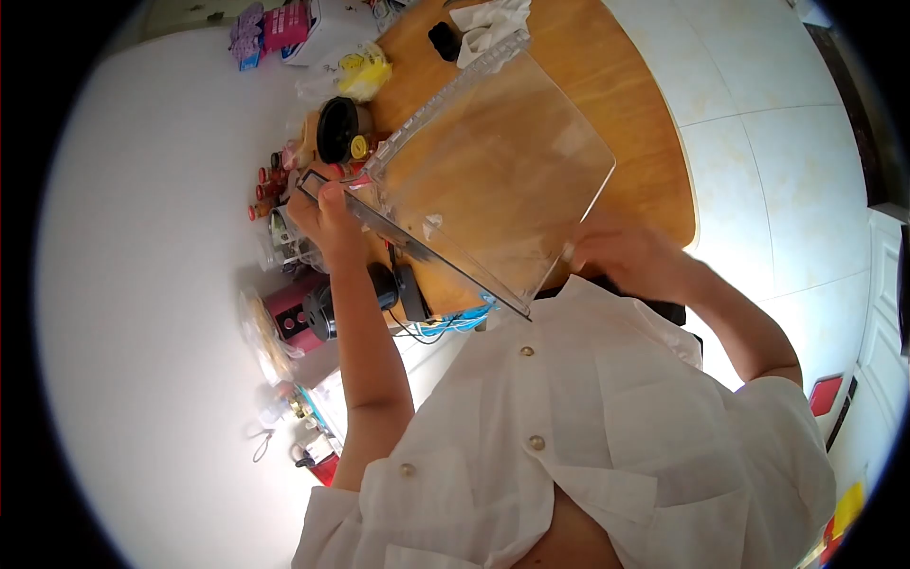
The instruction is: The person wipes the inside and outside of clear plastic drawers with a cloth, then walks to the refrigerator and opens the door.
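Note:
My left hand (325, 213) is closed around the corner of a dark-edged panel of a clear plastic box (493, 171), which looks like a folding storage box. The box is tilted above the wooden table (654, 161), and the wood shows through its large transparent side. A ridged clear strip runs along its far left edge. My right hand (635, 258) is close to the box's lower right edge, fingers pointing at it. Motion smears those fingers, so whether they grip the edge is unclear.
Along the wall to the left stand a black round container (338, 131), jars with red lids (261, 192) and a dark appliance (322, 311). Beyond them lies a yellow-and-clear plastic bag (365, 74). White cloth (488, 24) rests at the table's far end. Tiled floor (768, 180) borders the right side.

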A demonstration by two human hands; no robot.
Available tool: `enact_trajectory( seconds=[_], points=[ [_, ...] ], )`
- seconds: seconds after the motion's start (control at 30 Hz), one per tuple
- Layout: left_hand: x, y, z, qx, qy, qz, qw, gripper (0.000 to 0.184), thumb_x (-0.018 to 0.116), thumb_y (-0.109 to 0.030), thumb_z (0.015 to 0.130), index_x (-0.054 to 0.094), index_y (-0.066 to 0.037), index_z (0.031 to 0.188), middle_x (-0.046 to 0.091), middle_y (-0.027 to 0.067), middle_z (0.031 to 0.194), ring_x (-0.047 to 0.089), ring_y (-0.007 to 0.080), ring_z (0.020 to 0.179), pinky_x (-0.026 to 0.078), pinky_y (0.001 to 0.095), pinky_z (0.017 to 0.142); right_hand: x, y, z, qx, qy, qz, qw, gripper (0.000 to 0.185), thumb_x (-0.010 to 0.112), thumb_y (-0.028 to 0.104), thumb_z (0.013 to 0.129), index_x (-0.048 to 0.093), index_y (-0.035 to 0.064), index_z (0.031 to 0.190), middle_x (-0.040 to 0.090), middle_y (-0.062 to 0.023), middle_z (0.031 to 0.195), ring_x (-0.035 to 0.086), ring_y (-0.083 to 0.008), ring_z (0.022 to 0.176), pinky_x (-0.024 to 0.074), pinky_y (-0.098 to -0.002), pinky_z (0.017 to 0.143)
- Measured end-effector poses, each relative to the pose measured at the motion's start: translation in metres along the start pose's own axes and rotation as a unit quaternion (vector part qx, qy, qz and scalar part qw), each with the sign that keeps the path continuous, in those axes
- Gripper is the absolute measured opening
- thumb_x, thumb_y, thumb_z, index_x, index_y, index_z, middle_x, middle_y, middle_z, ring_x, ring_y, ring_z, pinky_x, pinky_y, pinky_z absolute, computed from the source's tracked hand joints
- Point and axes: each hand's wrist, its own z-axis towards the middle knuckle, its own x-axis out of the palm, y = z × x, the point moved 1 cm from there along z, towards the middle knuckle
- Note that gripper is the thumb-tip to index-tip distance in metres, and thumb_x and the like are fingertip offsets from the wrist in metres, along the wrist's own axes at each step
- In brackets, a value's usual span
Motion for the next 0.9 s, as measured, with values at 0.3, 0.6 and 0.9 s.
enact_trajectory(
  seconds=[0.3,0.6,0.9],
  points=[
    [0.009,-0.006,-0.008,-0.049,-0.056,0.009,0.997,0.066,0.054,-0.068,0.081,0.049,-0.004,0.067,0.047,0.0018,0.055,0.043,0.012,0.049,0.035,0.0261,0.049,0.033,0.021,0.039,-0.15,-0.12,-0.007,0.981,0.03,0.061,-0.005,0.074,0.065,0.0098,0.1,0.06,-0.0069,0.103,0.059,-0.0264,0.092,0.0509,-0.0352,0.077],
    [-0.005,-0.001,-0.015,-0.002,-0.038,0.027,0.999,0.053,0.063,-0.051,0.083,0.051,0.001,0.077,0.054,0.0026,0.071,0.048,0.01,0.06,0.04,0.0242,0.056,0.025,-0.034,0.044,0.039,-0.337,-0.016,0.941,0.023,0.062,-0.004,0.079,0.068,0.0078,0.097,0.063,-0.0083,0.094,0.062,-0.021,0.078,0.051,-0.0293,0.063],
    [-0.008,-0.002,-0.018,-0.021,-0.044,0.03,0.998,0.047,0.059,-0.045,0.085,0.054,0.002,0.078,0.055,0.0019,0.071,0.048,0.0097,0.061,0.04,0.0247,0.054,0.035,-0.059,0.022,0.136,-0.41,0.028,0.902,0.034,0.063,-0.008,0.07,0.07,0.0092,0.098,0.063,-0.0056,0.094,0.061,-0.0229,0.084,0.0515,-0.0339,0.067]
  ],
)
